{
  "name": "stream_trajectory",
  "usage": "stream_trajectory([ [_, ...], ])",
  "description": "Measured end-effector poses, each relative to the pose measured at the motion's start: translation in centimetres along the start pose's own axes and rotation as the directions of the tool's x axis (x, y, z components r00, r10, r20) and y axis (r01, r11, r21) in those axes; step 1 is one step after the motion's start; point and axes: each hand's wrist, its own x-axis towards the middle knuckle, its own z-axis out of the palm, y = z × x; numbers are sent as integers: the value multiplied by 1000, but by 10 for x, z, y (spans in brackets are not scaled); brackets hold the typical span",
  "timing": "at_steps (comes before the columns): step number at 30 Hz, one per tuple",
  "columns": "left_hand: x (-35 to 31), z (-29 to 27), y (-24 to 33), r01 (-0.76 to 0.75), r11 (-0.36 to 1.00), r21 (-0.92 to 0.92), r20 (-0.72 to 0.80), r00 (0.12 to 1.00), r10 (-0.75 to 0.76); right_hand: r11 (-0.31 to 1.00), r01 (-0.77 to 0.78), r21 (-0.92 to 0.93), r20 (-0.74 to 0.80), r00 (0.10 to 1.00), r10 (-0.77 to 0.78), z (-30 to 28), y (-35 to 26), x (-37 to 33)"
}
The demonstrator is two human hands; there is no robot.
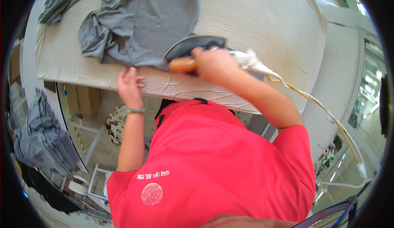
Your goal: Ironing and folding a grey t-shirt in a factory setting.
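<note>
My right hand (213,65) clamped on iron (189,45), orange handle (183,65) | left hand (129,87) loose beside grey garment (166,17) | I'd expect heavy iron, soft garment: pinch hem (141,63)

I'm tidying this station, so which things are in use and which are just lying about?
Apparently in use:
- iron, in the right hand
- grey garment, left hand by its near edge
- covered table

Seemingly lying about:
- heaped grey garments, left; role unclear
- brown box, below the table
</note>
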Motion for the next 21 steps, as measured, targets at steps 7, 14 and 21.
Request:
stream_trajectory([
  [7,64,-22,6,123,992,42,102,987,-126,923,-315,222,-198,912,359,42,51,-41],
  [14,63,7,28,285,846,-450,171,958,-232,653,-533,538,-347,566,748,75,262,-146],
  [21,98,105,76,-142,917,-372,-56,990,131,651,-570,501,-485,438,757,88,383,-183],
])
